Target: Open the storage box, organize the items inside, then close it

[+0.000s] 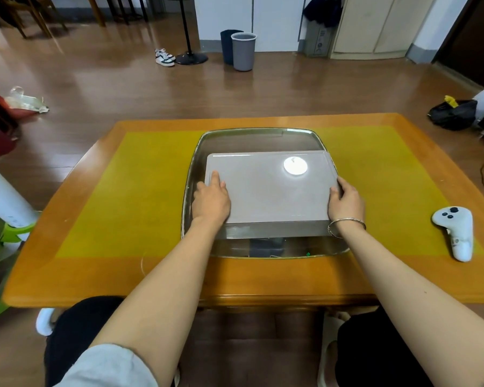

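Little of what lies inside the clear storage box (196, 163) can be made out: the grey lid (271, 188) covers most of the opening, and through the uncovered strip at the 6 o'clock side only a dark blocky shape (266, 246) and a small green speck (308, 254) show, too dim behind the plastic to name. A round white glare spot (296, 165) sits on the lid toward 1 o'clock. The lid does not sit square on the box; it leaves the rim bare at 12 o'clock and at 9 o'clock, and its front edge stands above the near rim, so whether it rests on the box or is held just above it cannot be told.

The box stands in the middle of the yellow mat (140, 196) on the orange wooden table (67, 277).

The left hand (211, 201) lies on the lid's 8 o'clock corner, forefinger stretched out flat along the top, the other fingers hidden over the edge. The right hand (347, 201) grips the lid's 4 o'clock edge, thumb on top and fingers curled round the side; a thin bangle (346, 225) rings that wrist. Both forearms reach straight forward from the bottom of the frame.

A white game controller (456, 233) lies on the mat at 3 o'clock, well apart from the box.
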{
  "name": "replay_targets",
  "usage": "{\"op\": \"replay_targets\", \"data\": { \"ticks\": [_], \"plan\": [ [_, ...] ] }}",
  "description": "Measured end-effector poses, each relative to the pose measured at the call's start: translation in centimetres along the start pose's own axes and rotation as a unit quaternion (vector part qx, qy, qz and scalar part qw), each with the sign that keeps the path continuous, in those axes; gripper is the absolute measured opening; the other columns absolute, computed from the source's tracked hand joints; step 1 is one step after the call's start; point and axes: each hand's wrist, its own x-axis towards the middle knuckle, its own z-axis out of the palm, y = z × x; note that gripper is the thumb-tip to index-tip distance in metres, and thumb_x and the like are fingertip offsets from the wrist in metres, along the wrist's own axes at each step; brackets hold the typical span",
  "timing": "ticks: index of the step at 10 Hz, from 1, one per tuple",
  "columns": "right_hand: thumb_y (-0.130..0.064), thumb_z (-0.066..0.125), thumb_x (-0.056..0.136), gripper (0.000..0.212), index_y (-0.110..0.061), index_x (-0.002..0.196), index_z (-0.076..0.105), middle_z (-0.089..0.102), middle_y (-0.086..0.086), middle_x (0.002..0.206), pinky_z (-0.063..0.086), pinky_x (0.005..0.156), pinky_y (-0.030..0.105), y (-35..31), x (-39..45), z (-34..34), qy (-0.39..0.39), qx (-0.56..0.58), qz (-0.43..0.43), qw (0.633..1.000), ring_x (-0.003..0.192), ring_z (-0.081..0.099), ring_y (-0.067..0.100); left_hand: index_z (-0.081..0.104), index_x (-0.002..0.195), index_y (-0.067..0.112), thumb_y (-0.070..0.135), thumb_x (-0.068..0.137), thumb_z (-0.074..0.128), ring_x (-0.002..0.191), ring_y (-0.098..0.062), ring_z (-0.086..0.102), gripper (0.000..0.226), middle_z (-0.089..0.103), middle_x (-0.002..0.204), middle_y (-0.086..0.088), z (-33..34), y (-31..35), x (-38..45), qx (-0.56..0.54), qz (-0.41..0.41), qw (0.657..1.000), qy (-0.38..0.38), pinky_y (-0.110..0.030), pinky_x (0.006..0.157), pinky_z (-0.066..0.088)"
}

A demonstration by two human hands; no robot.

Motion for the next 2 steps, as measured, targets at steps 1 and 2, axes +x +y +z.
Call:
{"op": "replay_targets", "data": {
  "ticks": [1, 2],
  "plan": [
    [-0.03, 0.045, 0.096, 0.046, -0.014, 0.139, 0.043, 0.049, 0.013, 0.139, 0.037, 0.101, 0.046, 0.1, 0.1, -1.0, -0.033, -0.027, 0.022, 0.999, 0.125, 0.045, 0.035, 0.017, 0.151, 0.024, 0.041, 0.102, 0.025, 0.127, -0.039, 0.039, 0.052, 0.033, 0.142, -0.022, -0.5, -0.8, 0.8, -0.037, 0.014, 0.999, -0.037, -0.048, 0.101, 0.035],
    [-0.034, 0.045, 0.098, 0.049, -0.006, 0.139, 0.04, 0.048, 0.016, 0.137, 0.036, 0.101, 0.04, -1.1, 0.4, -4.8, 0.006, 0.078, 0.029, 0.996, 0.124, 0.046, 0.033, 0.011, 0.152, 0.018, 0.041, 0.101, 0.031, 0.135, -0.039, 0.031, 0.059, 0.03, 0.146, -0.026, -2.8, -3.8, 1.2, -0.148, -0.01, 0.989, -0.016, -0.046, 0.109, 0.026]
  ]
}}
